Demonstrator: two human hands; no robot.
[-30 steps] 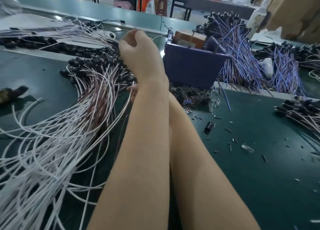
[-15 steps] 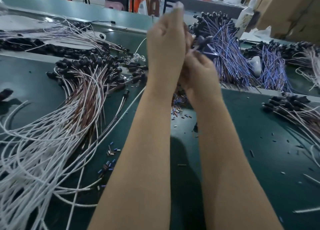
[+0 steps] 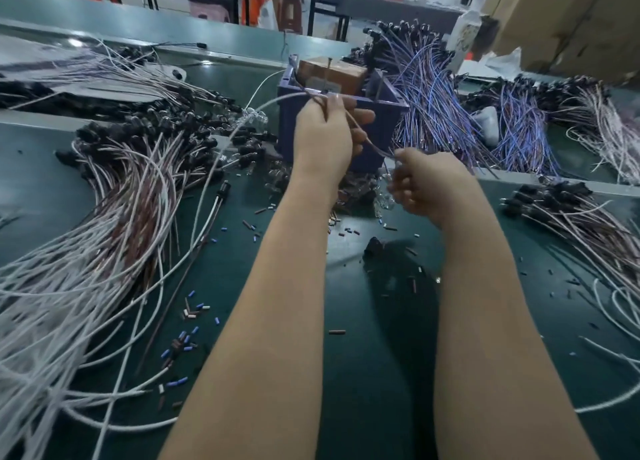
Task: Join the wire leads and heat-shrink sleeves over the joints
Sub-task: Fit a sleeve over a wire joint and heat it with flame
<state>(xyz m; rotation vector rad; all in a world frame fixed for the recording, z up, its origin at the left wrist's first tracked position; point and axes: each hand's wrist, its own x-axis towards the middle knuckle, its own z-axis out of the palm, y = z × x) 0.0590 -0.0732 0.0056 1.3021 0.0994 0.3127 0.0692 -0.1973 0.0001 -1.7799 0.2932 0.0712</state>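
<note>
Left hand [image 3: 323,137] grips lead [image 3: 372,144] — right hand [image 3: 426,182] too.

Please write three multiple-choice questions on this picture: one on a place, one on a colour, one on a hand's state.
1. Where is the brown box? A) on a shelf B) in the blue bin C) on the floor
2. Colour of the wire bundle right of the bin? A) blue-violet B) yellow C) green
3. The left hand: A) lies flat B) grips wires C) hangs empty
1 B: its top shows between the bin walls. 2 A: the strands look blue and violet. 3 B: its fingers curl round wires.
</note>
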